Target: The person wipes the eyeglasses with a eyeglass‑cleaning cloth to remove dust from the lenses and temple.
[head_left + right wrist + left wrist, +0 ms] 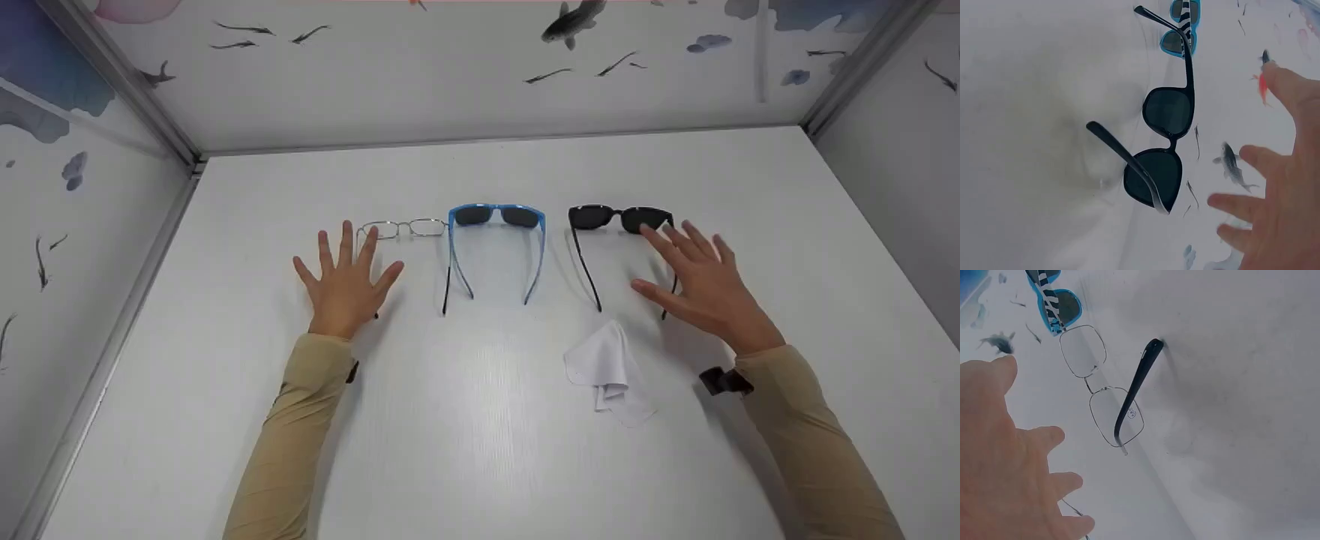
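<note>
My left hand, fingers spread wide, is over the left side of the thin metal-framed eyeglasses and hides part of one temple arm. In the left wrist view a dark temple tip of these glasses points up. Blue-framed sunglasses stand in the middle with their arms unfolded toward me. My right hand, fingers extended, overlaps the right lens and arm of the black sunglasses. Both lenses of the black sunglasses show in the right wrist view. Neither hand holds anything.
A crumpled white cloth lies on the white table, in front of the black sunglasses. Panels printed with fish enclose the table at the back and sides. A dark wrist strap shows at the right sleeve.
</note>
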Available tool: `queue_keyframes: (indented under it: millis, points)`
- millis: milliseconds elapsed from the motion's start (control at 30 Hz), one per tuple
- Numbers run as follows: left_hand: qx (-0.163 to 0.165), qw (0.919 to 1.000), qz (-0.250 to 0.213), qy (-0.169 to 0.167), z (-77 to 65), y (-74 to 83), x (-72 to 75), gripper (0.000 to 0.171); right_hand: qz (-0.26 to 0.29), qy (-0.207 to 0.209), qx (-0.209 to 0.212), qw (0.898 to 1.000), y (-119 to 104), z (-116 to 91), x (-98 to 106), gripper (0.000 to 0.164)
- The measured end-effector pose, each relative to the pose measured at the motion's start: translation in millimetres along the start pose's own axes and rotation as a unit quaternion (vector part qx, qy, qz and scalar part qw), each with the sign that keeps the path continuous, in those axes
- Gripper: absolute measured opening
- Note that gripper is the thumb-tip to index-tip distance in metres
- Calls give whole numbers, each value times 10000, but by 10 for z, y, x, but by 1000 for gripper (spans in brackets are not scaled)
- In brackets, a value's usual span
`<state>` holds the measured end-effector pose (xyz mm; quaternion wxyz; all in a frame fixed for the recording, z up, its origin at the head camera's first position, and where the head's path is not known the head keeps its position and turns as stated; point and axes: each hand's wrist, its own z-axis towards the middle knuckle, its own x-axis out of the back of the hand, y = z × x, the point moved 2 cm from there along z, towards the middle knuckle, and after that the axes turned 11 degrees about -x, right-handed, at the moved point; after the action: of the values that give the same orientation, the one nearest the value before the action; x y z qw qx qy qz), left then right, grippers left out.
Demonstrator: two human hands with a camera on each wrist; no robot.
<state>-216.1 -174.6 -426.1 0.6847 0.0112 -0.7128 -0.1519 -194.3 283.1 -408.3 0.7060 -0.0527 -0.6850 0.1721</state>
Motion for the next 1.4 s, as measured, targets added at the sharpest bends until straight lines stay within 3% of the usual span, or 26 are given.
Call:
queue_keyframes:
  millis: [200, 333, 467, 867, 1100, 1400]
  points:
    - [118, 9996, -249, -90, -33, -57, -6, 74, 385, 181, 858, 9954, -96, -123, -33, 59]
    - [160, 9991, -366, 174, -78, -94, 40, 71, 388, 303, 1218, 9913, -184, -203, -21, 47]
    - [174, 9980, -399, 460, -132, -151, 82, 68, 345, 49, 1393, 9896, -261, -258, -35, 37]
    - [294, 9978, -134, 584, -256, -324, 109, 61, 553, -1358, 1079, 9833, -320, -333, -214, 27]
    - [137, 9978, -163, 629, -274, -351, 79, 56, 1030, -1797, 1144, 9716, -389, -283, -245, 17]
    - [57, 9993, -18, 370, -281, -360, 86, 53, 1414, -2132, 1174, 9596, -555, -240, -262, 12]
